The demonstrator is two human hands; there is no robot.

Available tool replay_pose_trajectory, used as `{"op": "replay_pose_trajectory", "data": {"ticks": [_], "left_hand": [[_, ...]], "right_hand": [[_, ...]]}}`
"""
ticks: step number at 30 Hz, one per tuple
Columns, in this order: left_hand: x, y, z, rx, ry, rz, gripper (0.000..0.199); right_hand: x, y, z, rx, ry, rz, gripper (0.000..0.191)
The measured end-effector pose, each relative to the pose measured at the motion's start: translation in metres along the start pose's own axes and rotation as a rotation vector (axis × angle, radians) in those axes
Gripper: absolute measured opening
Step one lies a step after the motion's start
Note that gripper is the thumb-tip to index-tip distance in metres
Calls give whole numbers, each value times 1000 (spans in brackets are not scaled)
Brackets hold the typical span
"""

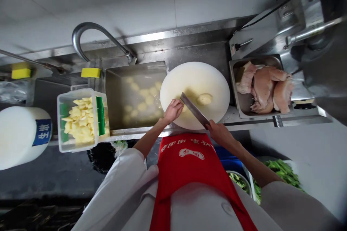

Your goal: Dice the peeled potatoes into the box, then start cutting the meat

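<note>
My right hand [217, 131] is wrapped round the handle of a broad cleaver [194, 111], whose blade slants across a round white cutting board [173, 79]. Left of the blade, my left hand [174, 110] is closed on a pale peeled potato [184, 108], mostly hidden by the fingers and the blade. Another peeled potato [204, 99] lies on the board to the right of the blade.
The sink [116, 90] left of the board holds water and several peeled potatoes. Further left stands a plastic bin of cut potato pieces [81, 119]. A metal tray [245, 108] with raw meat [264, 88] sits at the right. A faucet [94, 26] arches behind the sink.
</note>
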State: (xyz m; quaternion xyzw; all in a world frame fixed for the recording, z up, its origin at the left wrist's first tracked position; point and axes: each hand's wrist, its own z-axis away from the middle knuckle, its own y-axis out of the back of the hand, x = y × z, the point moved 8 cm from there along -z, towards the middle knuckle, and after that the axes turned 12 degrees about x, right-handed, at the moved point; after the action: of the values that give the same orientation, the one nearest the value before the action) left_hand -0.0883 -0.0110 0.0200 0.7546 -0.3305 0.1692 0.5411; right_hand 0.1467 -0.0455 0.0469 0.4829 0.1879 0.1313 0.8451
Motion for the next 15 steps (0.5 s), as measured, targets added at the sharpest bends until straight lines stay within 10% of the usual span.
{"op": "replay_pose_trajectory", "data": {"ticks": [11, 15], "left_hand": [[-8, -9, 4, -1, -21, 14, 26], [-10, -9, 4, 28, 3, 44, 24]], "right_hand": [[-36, 17, -38, -47, 31, -75, 34], [-20, 0, -10, -142, -20, -27, 27]]}}
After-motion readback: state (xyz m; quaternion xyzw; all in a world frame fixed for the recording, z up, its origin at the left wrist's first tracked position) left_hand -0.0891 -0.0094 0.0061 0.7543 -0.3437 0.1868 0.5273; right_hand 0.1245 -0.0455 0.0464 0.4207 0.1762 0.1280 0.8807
